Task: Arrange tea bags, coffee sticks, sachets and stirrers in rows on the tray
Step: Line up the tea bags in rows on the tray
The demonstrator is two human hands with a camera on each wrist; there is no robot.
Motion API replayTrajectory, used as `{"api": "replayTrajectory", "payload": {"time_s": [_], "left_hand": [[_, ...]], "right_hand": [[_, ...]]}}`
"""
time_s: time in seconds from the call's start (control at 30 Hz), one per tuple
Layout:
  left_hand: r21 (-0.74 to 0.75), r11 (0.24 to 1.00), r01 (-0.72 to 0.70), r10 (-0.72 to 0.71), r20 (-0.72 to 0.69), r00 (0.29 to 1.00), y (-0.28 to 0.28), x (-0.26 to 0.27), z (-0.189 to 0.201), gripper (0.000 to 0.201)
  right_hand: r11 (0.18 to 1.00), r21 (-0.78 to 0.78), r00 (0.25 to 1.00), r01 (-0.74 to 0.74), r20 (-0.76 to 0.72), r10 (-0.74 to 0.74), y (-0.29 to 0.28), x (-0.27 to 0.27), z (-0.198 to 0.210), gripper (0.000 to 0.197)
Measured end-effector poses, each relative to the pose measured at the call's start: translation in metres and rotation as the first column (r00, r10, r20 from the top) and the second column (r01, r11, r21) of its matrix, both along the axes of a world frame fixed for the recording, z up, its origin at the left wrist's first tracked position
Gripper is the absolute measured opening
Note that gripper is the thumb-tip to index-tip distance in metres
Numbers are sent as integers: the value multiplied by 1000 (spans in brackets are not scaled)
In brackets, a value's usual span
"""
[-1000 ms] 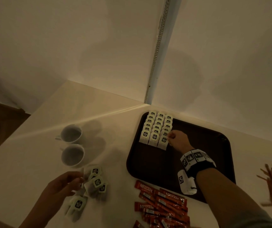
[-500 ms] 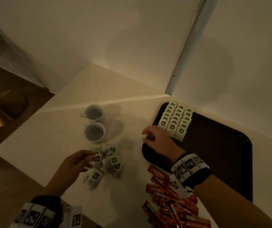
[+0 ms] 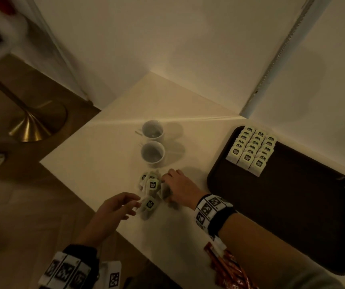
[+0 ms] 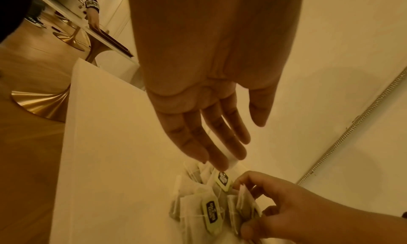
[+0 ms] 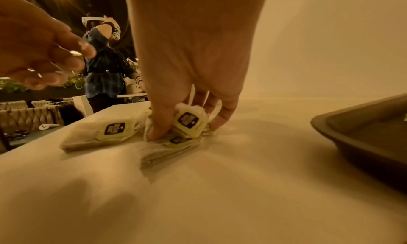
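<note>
A dark brown tray (image 3: 292,205) lies at the right, with three neat rows of tea bags (image 3: 250,151) in its far left corner. A loose pile of tea bags (image 3: 150,186) sits on the white table below the cups. My right hand (image 3: 165,182) is down on this pile, thumb and fingers pinching a tea bag (image 5: 189,120) with a green tag. My left hand (image 3: 135,202) hovers at the pile's near side, fingers straight, the fingertips (image 4: 220,164) just over a tagged tea bag (image 3: 149,204). Red coffee sticks (image 3: 228,268) lie near the front edge, partly behind my right forearm.
Two white cups (image 3: 153,142) stand just beyond the pile. The table's left edge (image 3: 73,184) drops to a wooden floor with a brass table base (image 3: 36,124). Walls meet behind the tray. Another person (image 5: 103,64) stands at a far table.
My right hand has left the rows on the tray, moved left across the table to the loose pile and pinched a tea bag. The head view has swung left.
</note>
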State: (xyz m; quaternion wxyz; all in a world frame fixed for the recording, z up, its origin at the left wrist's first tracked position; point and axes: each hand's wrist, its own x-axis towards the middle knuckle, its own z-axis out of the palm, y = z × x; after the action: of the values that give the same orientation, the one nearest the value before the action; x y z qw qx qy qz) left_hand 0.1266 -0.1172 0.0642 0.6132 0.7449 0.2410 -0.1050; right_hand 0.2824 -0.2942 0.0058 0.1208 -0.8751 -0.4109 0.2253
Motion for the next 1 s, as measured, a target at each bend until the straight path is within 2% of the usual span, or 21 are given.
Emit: {"api": "replayTrajectory", "payload": {"time_s": [0.1, 0.2, 0.37, 0.43, 0.5, 0.6, 0.67, 0.73, 0.8, 0.9, 1.0], "left_hand": [[8, 1000, 10, -10, 5, 1000, 3, -3, -2, 15], [-5, 1000, 5, -5, 31, 1000, 1, 6, 1, 11], [-125, 991, -37, 45, 63, 997, -21, 43, 21, 19], [-199, 980, -9, 20, 52, 998, -28, 61, 31, 38], [-310, 950, 48, -50, 0, 999, -34, 79, 45, 62], [-510, 839, 190, -239, -30, 971, -44, 103, 69, 83], [-563, 781, 272, -340, -19, 940, -53, 116, 83, 90], [-553, 766, 327, -387, 10, 922, -62, 126, 93, 86], [-523, 778, 349, -376, 57, 925, -71, 133, 97, 74], [-569, 757, 320, -317, 107, 942, -81, 140, 94, 63], [-618, 738, 272, -247, 128, 960, -92, 146, 89, 59]], "right_hand": [[1000, 18, 1000, 23, -22, -22, 1, 1, 1, 30], [992, 89, 985, 94, -151, -79, -3, 5, 15, 13], [941, 269, 940, 206, -321, -114, -11, 20, 63, 20], [928, 304, 924, 214, -372, -92, -14, 27, 89, 20], [932, 325, 931, 158, -363, -31, -18, 33, 118, 21], [950, 308, 955, 50, -294, 45, -23, 40, 155, 23], [964, 267, 972, 3, -228, 60, -28, 45, 171, 29], [969, 248, 986, 12, -163, 30, -35, 52, 180, 39], [955, 290, 992, 61, -125, -26, -44, 57, 186, 43], [894, 405, 975, 190, -182, -125, -60, 64, 192, 29], [853, 451, 962, 262, -198, -190, -76, 67, 197, 16]]}}
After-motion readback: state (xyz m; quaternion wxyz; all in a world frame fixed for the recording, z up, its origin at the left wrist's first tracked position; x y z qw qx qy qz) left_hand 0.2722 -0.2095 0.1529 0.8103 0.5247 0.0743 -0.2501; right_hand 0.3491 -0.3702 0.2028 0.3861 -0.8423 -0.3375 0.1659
